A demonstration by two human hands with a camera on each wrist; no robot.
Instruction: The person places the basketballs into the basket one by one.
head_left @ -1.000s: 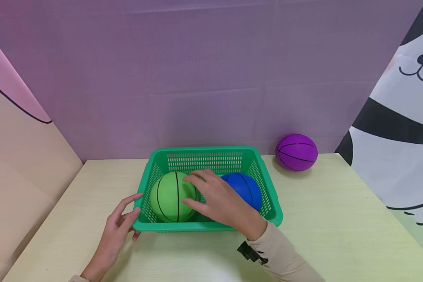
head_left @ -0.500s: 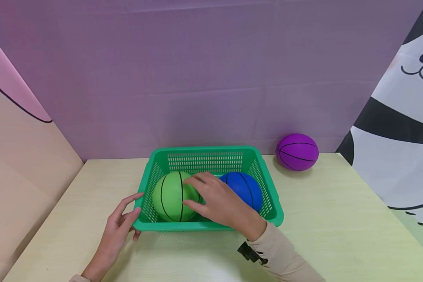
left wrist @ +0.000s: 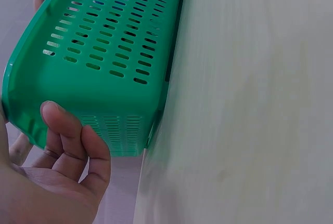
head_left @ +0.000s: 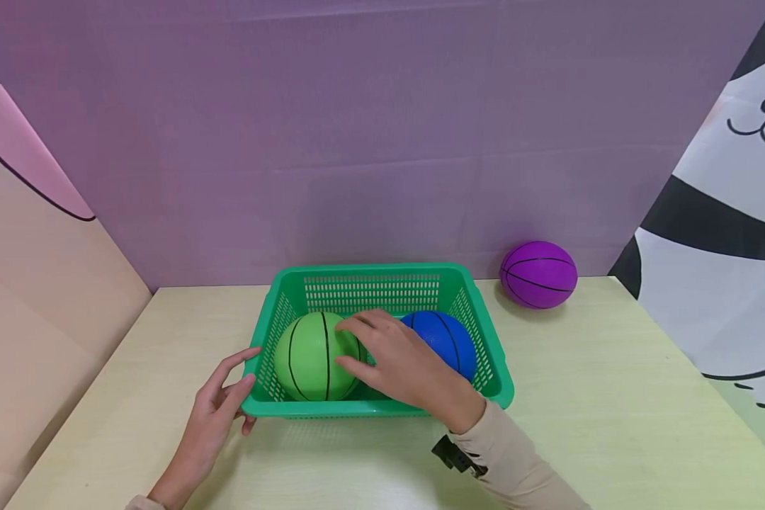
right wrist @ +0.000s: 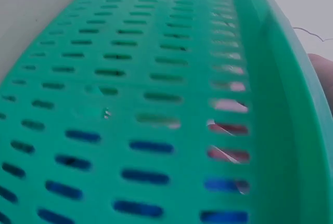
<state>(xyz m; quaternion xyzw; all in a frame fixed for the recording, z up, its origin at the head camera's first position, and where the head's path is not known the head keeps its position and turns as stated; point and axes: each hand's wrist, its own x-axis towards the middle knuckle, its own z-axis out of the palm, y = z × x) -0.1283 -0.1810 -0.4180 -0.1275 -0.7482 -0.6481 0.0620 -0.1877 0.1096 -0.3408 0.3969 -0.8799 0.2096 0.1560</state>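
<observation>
Holding right grip [head_left: 398, 361], the nearer, half-open, any contact unclear, just right of lime-green, black-seamed ball [head_left: 309, 361] in left half of green slotted plastic basket [head_left: 370, 269], while pinching left rim [head_left: 264, 316] with left grip [head_left: 207, 414].

No letters, numbers, brands or signs can be read on the green basket [head_left: 376, 269] at the left hand [head_left: 213, 407], or on the green ball [head_left: 309, 361] by the right hand [head_left: 398, 361]. The purple ball [head_left: 538, 276] beyond it shows none either.
</observation>
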